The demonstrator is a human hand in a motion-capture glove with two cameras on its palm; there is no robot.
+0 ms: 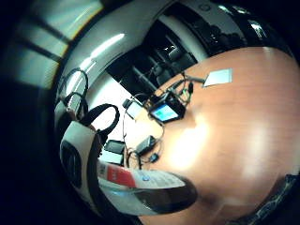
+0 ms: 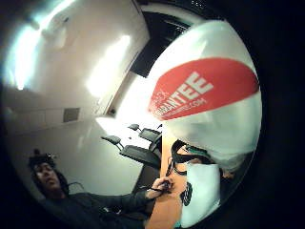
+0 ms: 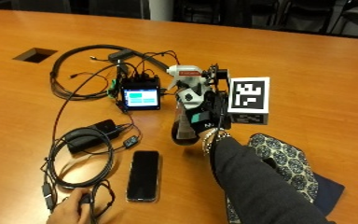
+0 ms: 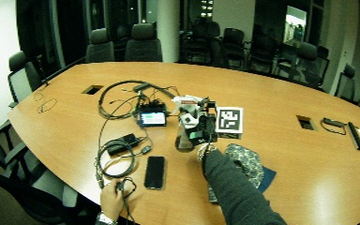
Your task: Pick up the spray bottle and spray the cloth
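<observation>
Spray bottle [image 3: 184,100]: 1 unit, white head with red label, dark lower body, upright and raised off the wooden table [image 3: 303,60], gripped in the gloved right hand [image 3: 205,114] with fingers curled round it (label close against the palm). Patterned cloth [image 3: 284,161]: 1, flat on the table beside the sleeve. Also present: 1 black phone [image 3: 143,175], 1 small lit screen [image 3: 141,98], cables [image 3: 79,158].
</observation>
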